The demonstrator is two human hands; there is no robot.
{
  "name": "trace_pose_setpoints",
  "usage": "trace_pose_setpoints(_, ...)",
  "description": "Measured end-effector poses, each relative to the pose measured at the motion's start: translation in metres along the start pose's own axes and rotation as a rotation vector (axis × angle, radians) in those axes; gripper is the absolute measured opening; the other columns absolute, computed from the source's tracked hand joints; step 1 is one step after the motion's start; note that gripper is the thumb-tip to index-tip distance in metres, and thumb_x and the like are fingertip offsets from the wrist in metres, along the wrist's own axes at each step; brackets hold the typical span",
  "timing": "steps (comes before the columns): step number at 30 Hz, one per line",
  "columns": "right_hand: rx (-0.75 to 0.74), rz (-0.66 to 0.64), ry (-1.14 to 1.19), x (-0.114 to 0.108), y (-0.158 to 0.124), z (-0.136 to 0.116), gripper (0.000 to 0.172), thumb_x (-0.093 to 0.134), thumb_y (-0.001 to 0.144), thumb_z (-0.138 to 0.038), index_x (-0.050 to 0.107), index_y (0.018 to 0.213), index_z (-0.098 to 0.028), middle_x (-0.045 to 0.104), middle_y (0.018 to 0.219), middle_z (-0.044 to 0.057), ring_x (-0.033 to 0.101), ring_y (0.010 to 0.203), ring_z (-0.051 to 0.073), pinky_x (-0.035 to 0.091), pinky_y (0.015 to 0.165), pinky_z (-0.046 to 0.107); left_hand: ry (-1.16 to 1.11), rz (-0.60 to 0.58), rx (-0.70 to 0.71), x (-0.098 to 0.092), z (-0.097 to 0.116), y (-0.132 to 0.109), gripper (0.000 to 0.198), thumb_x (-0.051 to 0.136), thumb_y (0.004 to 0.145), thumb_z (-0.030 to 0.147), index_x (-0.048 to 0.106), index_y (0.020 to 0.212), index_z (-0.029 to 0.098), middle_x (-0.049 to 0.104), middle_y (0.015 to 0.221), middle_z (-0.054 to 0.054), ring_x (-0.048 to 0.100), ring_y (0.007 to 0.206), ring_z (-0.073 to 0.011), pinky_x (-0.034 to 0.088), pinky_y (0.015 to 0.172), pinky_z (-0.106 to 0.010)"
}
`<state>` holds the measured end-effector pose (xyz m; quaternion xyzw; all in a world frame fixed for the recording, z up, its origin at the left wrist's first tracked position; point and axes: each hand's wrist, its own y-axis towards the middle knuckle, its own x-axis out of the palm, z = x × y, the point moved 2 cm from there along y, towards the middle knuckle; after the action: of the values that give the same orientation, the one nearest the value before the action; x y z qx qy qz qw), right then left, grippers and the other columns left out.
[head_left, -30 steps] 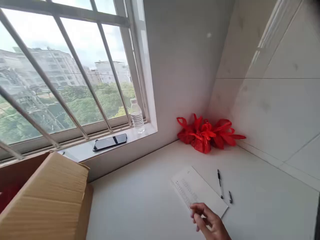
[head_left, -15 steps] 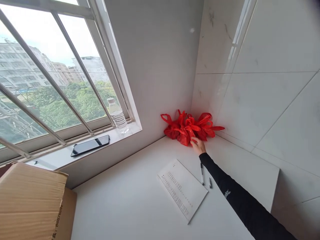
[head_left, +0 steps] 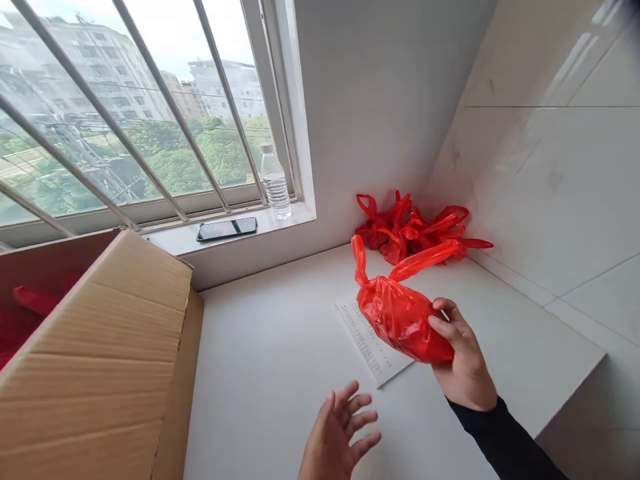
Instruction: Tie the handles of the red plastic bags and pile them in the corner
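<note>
My right hand (head_left: 463,360) grips a small tied red plastic bag (head_left: 397,310) and holds it in the air above a printed sheet of paper (head_left: 367,340) on the white counter (head_left: 270,373). Below and to the left, my left hand (head_left: 337,433) is open with its fingers spread, palm up and holding nothing. Several more tied red bags (head_left: 410,227) lie piled in the far corner against the tiled wall.
An open cardboard box (head_left: 95,347) with red bags inside stands at the left. A dark phone (head_left: 227,229) and a plastic water bottle (head_left: 275,183) rest on the window sill behind the bars. Tiled walls close off the right side.
My right hand has drawn back from the corner pile with one red bag in it. My left hand has come into view, open. The view has swung left toward the box.
</note>
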<state>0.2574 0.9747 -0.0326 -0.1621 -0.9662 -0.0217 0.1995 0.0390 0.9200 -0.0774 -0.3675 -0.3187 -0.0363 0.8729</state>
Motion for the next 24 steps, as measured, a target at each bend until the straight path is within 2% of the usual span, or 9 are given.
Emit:
trace_pose_setpoints(2,0.17,-0.167,0.001,0.008,-0.033,0.011,0.031,0.062,0.089,-0.051,0.053,0.112,-0.033,0.064,0.093,0.001,0.064,0.077,0.021,0.053,0.068,0.033,-0.224,-0.113,0.065,0.011,0.002,0.004,0.046,0.065,0.085,0.052,0.071,0.116,0.018,0.068,0.123,-0.015,0.064,0.109,-0.0309,0.056,0.09,-0.047)
trace_pose_setpoints(3,0.234,-0.232,-0.042,0.009,-0.043,0.018,0.034,0.056,0.092,-0.056,0.053,0.116,-0.032,0.066,0.092,0.002,0.065,0.082,0.023,0.054,0.076,0.037,-0.255,-0.115,0.138,0.012,0.005,0.003,0.04,0.067,0.084,0.046,0.072,0.111,0.017,0.068,0.121,-0.015,0.064,0.106,-0.0306,0.057,0.087,-0.046)
trace_pose_setpoints(5,0.317,-0.321,-0.173,0.009,-0.052,0.035,0.041,0.045,0.096,-0.061,0.053,0.122,-0.03,0.067,0.093,0.004,0.064,0.095,0.025,0.051,0.093,0.045,-0.218,-0.067,0.24,0.007,0.008,-0.003,0.032,0.069,0.082,0.04,0.074,0.1,0.015,0.069,0.109,-0.014,0.066,0.091,-0.0277,0.058,0.076,-0.041)
trace_pose_setpoints(8,0.351,-0.456,-0.361,0.015,-0.049,0.059,0.04,0.048,0.098,-0.058,0.055,0.123,-0.028,0.066,0.106,0.005,0.06,0.108,0.024,0.044,0.104,0.046,-0.099,-0.022,0.23,-0.007,0.004,-0.013,0.035,0.07,0.082,0.045,0.072,0.095,0.013,0.069,0.098,-0.013,0.063,0.076,-0.0229,0.055,0.065,-0.036)
trace_pose_setpoints(12,0.342,-0.676,-0.399,0.038,-0.048,0.077,0.042,0.062,0.091,-0.055,0.061,0.122,-0.026,0.066,0.115,0.007,0.061,0.105,0.024,0.047,0.098,0.043,0.18,-0.001,0.282,-0.02,-0.004,-0.018,0.031,0.072,0.083,0.038,0.069,0.106,0.016,0.068,0.092,-0.008,0.057,0.069,-0.0167,0.049,0.065,-0.03)
trace_pose_setpoints(15,0.347,-0.65,-0.345,0.05,-0.048,0.086,0.034,0.063,0.091,-0.054,0.068,0.102,-0.022,0.069,0.097,0.006,0.061,0.089,0.021,0.049,0.088,0.04,0.333,0.046,0.363,-0.026,-0.006,-0.018,0.034,0.069,0.085,0.034,0.065,0.117,0.021,0.067,0.095,-0.004,0.053,0.072,-0.0162,0.046,0.07,-0.029)
trace_pose_setpoints(17,0.361,-0.595,-0.322,0.051,-0.047,0.089,0.033,0.063,0.092,-0.053,0.068,0.094,-0.02,0.067,0.087,0.004,0.058,0.081,0.019,0.049,0.081,0.036,0.365,0.048,0.349,-0.031,-0.008,-0.018,0.031,0.067,0.087,0.038,0.066,0.113,0.02,0.067,0.095,-0.004,0.052,0.075,-0.0173,0.044,0.071,-0.029)
trace_pose_setpoints(20,0.412,-0.606,-0.301,0.048,-0.045,0.09,0.033,0.061,0.093,-0.052,0.067,0.101,-0.021,0.065,0.086,0.003,0.056,0.079,0.018,0.048,0.079,0.035,0.359,0.025,0.295,-0.037,-0.009,-0.02,0.03,0.065,0.088,0.043,0.07,0.103,0.017,0.067,0.09,-0.006,0.05,0.073,-0.0174,0.042,0.068,-0.029)
trace_pose_setpoints(24,0.491,-0.774,-0.277,0.047,-0.045,0.089,0.031,0.067,0.091,-0.048,0.066,0.108,-0.023,0.067,0.097,0.003,0.059,0.09,0.019,0.048,0.087,0.036,0.379,0.005,0.304,-0.036,-0.005,-0.023,0.031,0.074,0.081,0.037,0.071,0.105,0.018,0.065,0.084,-0.003,0.047,0.071,-0.0156,0.042,0.067,-0.027)
